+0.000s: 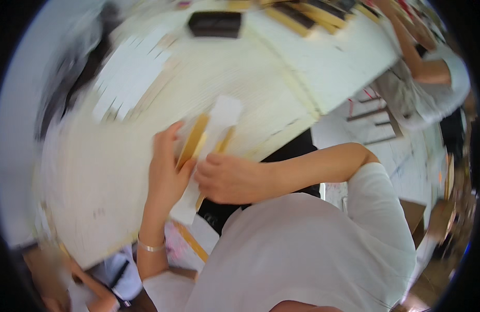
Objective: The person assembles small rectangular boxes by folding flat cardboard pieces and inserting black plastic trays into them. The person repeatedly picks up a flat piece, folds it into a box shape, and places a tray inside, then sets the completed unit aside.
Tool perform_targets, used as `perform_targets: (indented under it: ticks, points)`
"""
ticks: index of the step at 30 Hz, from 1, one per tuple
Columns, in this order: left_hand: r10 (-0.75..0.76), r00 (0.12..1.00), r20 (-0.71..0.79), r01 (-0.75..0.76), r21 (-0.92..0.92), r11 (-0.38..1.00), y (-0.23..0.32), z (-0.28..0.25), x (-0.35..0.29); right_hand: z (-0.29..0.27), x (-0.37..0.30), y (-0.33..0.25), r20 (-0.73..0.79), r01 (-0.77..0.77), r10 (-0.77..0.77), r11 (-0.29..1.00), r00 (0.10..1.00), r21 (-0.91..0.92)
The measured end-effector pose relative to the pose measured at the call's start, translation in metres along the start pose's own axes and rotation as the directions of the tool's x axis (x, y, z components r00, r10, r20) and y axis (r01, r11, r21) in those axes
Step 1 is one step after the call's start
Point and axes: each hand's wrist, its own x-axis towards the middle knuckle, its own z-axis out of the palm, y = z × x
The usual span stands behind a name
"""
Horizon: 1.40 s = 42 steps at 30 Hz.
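Note:
A narrow gold strip [194, 139], seemingly card, stands at a slant over the table edge in front of me. My left hand [166, 164] curves around its left side, the thumb against its lower end. Along its right lies a white sheet or panel [227, 110], with a second gold edge [226, 139] beside it. My right hand [227, 178] rests over the lower part of this white piece, fingers curled in. Motion blur and the hand hide what those fingertips grip. Whether the gold and white parts are joined, I cannot tell.
On the cream table [115, 208] a stack of white strips [131, 73] lies at the far left. A dark box [215, 24] and several gold-and-dark boxes [289, 18] are at the far side. Other people sit at the right [427, 83] and lower left [97, 291].

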Motion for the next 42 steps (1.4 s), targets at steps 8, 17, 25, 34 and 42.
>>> perform_targets:
  ticks: [8, 17, 25, 34, 42]
  points:
    - [0.318, 0.924, 0.215, -0.340, 0.072, 0.938, 0.014, 0.024, -0.005, -0.010, -0.066, 0.050, 0.067, -0.181, 0.175, 0.796, 0.982, 0.577]
    - [0.636, 0.730, 0.250, -0.660, 0.015, 0.751, 0.014, 0.033, -0.002, 0.000, -0.083, 0.045, -0.106, -0.154, 0.317, 0.694, 0.943, 0.703]
    - [0.481, 0.876, -0.034, -0.479, 0.048, 0.877, 0.016, 0.071, -0.019, 0.000, -0.086, 0.037, -0.144, -0.169, 0.330, 0.755, 0.933, 0.634]
    - [0.169, 0.983, 0.071, -0.147, -0.243, 0.959, 0.043, 0.062, -0.024, 0.009, -0.087, 0.026, -0.263, -0.181, 0.431, 0.750, 0.863, 0.636]
    - [0.212, 0.976, 0.039, -0.208, -0.090, 0.974, 0.037, 0.072, -0.022, -0.011, -0.101, 0.019, -0.062, -0.279, 0.453, 0.644, 0.889, 0.712]
